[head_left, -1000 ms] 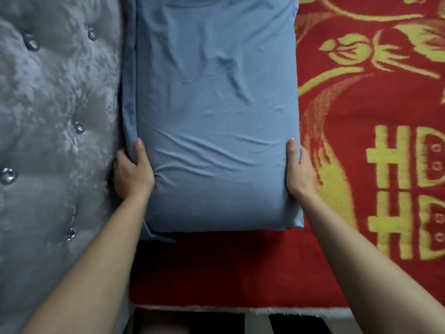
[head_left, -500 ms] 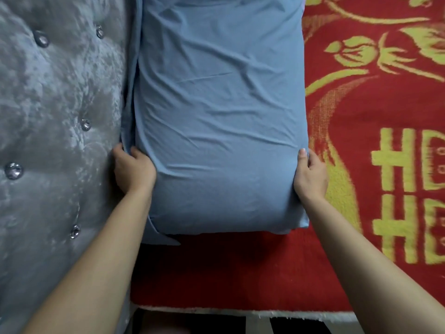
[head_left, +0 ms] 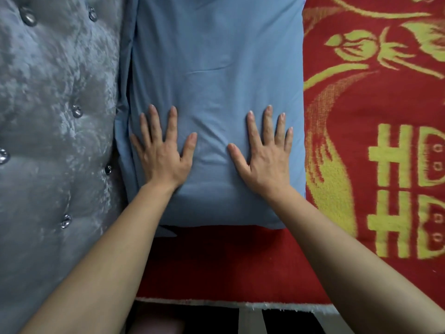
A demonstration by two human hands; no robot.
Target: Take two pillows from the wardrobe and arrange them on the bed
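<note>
Both hands have left the pillow's sides: a second ago they gripped its long edges, thumbs over the top, and half a second ago they were tucked lower against the same edges, whereas in the head view, the only view given, they lie flat on top of it. Left hand (head_left: 161, 157) rests palm down at about 8 o'clock on the blue pillow (head_left: 216, 75), fingers spread and straight, holding nothing; right hand (head_left: 264, 158) mirrors it at about 4 o'clock, fingers likewise splayed and released, pressing on the cloth rather than gripping it. Creases that ran across the pillowcase in the earlier pictures look fewer now, with one short fold left toward 12 o'clock. This pillow lies on the red and yellow patterned blanket (head_left: 375, 131) that covers the bed, its long left edge tight against the grey tufted headboard (head_left: 55, 116) at 9 o'clock, its near end short of the blanket's white fringed edge (head_left: 284, 306) at 6 o'clock. Judging from the change, carrying and positioning are over for this pillow and the hands are smoothing or patting it down. Only one pillow shows here; whether a second is already on the bed beyond the frame cannot be told.
</note>
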